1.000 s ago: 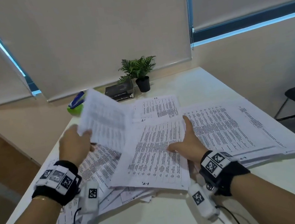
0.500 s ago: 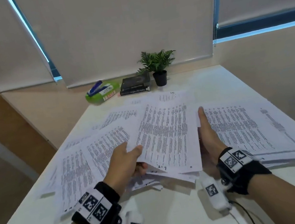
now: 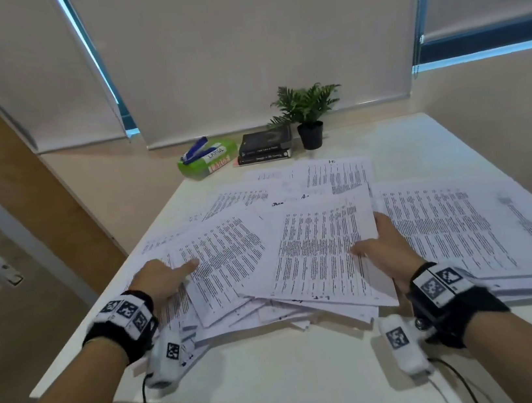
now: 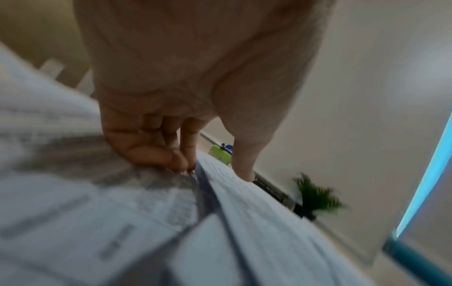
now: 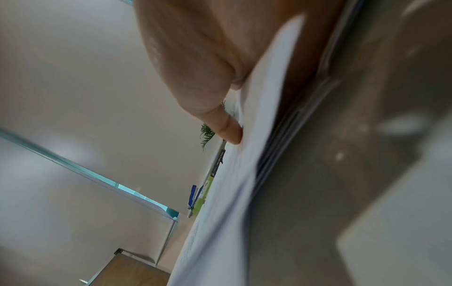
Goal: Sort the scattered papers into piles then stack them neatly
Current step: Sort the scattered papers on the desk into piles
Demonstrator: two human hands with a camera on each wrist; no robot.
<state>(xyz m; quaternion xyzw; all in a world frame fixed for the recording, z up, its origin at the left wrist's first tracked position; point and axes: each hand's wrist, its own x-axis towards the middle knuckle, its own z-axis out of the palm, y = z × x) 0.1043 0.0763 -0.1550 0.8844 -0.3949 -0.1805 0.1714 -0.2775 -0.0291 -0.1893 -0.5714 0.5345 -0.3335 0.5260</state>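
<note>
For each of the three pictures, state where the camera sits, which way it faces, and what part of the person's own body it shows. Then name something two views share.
Head: worn on the head, facing forward and down at the table of papers; shows both forearms, left hand and right hand.
Left wrist: looks along the left hand at blurred sheets; thumb on top, fingers beneath an edge.
Right wrist: looks along the right hand; thumb against a sheet's edge.
Shared: potted plant, visible in all views.
</note>
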